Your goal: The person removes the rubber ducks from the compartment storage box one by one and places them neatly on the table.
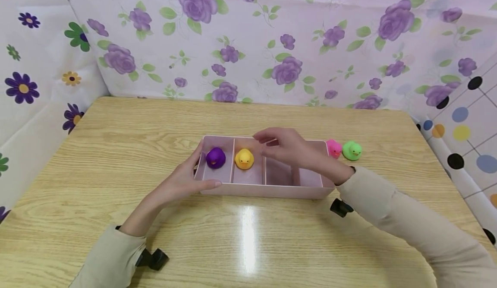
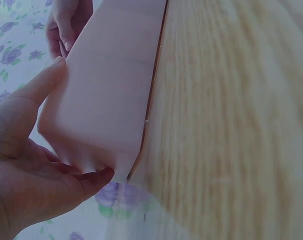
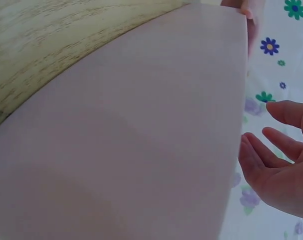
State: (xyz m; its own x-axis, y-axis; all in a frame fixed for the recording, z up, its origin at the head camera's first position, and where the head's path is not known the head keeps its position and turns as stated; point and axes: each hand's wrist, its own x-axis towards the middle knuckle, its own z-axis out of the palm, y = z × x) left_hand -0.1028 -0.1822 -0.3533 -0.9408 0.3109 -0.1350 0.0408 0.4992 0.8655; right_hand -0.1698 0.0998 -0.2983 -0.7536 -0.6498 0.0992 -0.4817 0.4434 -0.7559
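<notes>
Left hand [image 1: 179,183] grips pink compartment box [image 1: 268,191] at left end, right hand [image 1: 286,146] released above; yellow duck [image 1: 244,159] seems light, soft, so pinch its sides.

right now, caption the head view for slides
Left hand holding a divided box, right hand above; purple duck and yellow duck inside, pink duck and green duck outside.

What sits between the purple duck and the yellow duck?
A single thin divider stands between the purple duck and yellow duck, seen in the head view.
</notes>
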